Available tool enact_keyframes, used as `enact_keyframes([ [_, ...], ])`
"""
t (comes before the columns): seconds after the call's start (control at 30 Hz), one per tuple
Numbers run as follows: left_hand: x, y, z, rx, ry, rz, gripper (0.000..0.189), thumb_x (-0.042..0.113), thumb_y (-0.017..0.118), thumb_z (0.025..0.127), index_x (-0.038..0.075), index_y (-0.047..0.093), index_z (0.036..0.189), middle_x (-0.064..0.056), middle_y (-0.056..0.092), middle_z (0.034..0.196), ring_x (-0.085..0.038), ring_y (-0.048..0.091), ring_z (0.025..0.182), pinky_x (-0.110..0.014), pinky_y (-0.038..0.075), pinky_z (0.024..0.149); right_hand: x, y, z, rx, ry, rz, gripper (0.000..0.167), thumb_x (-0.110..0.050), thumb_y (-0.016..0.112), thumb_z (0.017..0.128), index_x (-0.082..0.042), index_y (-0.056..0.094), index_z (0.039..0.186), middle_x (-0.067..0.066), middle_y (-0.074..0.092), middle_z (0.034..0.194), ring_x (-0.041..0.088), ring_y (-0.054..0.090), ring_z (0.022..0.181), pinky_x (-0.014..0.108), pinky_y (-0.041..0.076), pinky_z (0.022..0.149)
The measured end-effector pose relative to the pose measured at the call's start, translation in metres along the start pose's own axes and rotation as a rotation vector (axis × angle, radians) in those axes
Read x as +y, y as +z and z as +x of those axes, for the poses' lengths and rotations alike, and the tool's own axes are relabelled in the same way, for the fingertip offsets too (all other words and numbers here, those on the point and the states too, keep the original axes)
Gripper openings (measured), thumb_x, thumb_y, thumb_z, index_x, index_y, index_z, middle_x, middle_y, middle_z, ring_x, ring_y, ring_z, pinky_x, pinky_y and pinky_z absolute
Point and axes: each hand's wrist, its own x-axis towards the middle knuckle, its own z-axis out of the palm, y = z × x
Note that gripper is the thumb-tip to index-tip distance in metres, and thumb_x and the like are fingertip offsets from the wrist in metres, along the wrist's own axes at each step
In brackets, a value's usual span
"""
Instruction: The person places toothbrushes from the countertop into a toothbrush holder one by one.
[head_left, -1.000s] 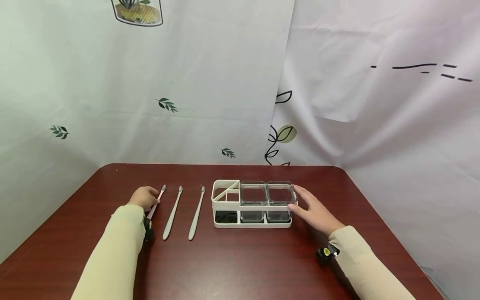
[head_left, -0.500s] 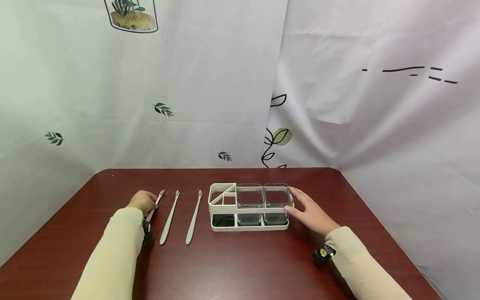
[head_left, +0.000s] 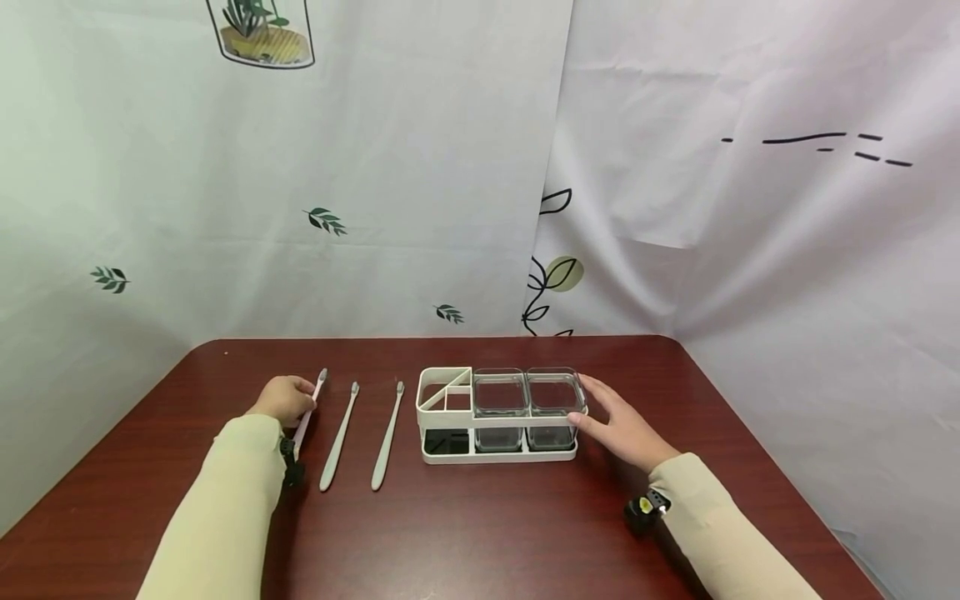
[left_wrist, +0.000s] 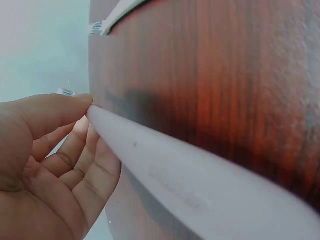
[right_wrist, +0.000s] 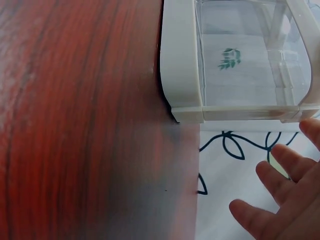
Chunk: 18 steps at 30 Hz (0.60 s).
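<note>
My left hand (head_left: 282, 398) pinches a pale pink toothbrush (left_wrist: 200, 180) between thumb and fingers. Its bristle head points to the back of the table, and the thick handle end runs back under the wrist. In the left wrist view the handle stands off the wood, its shadow beside it. At the right end of a white toothbrush rack (head_left: 517, 423) is my right hand (head_left: 630, 429), fingers spread and nearly straight, thumb at the front corner. In the right wrist view a fingertip (right_wrist: 311, 129) is right at the rack's edge. Two clear cups (head_left: 500, 393) sit in the rack.
Two pale toothbrushes, a nearer-left one (head_left: 339, 442) and another (head_left: 387, 440), lie side by side between my left hand and the rack. The rack's left part has a divided slot section (head_left: 450, 387). A printed curtain (head_left: 412, 167) hangs behind the dark red table (head_left: 450, 533).
The pink toothbrush has come up a little off the table in my left hand, its head now higher in view. My right hand keeps its place at the rack. The head view has shifted slightly.
</note>
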Motion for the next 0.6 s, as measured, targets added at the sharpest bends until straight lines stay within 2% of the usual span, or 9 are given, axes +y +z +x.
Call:
enact_keyframes([
  [0.23,0.007,-0.001,-0.003,0.031,0.017,-0.064,0.037,-0.003,0.052,0.089,-0.02,0.047,0.121,-0.034,0.057,0.106,-0.037,0.062,0.093,-0.047,0.056,0.074,0.0,0.001,0.001,-0.001,0.038,0.028,0.077,-0.044,0.064,0.09,-0.011,0.031,0.151,0.017,0.031,0.153,0.04,0.031,0.139,0.062,0.028,0.108],
  [0.4,0.012,0.0,-0.001,0.042,0.049,-0.129,0.037,-0.002,0.052,0.088,-0.018,0.047,0.121,-0.032,0.06,0.104,-0.03,0.063,0.09,-0.046,0.056,0.076,-0.001,0.001,0.0,-0.005,0.06,0.045,0.077,-0.044,0.064,0.089,-0.013,0.031,0.151,0.017,0.031,0.153,0.042,0.034,0.136,0.062,0.03,0.107],
  [0.6,0.021,0.0,-0.001,0.033,0.073,-0.193,0.041,-0.003,0.053,0.087,-0.018,0.045,0.124,-0.031,0.061,0.104,-0.024,0.064,0.086,-0.038,0.056,0.07,-0.002,0.001,-0.001,-0.007,0.069,0.057,0.077,-0.043,0.065,0.089,-0.012,0.031,0.151,0.018,0.031,0.153,0.042,0.033,0.137,0.062,0.03,0.107],
])
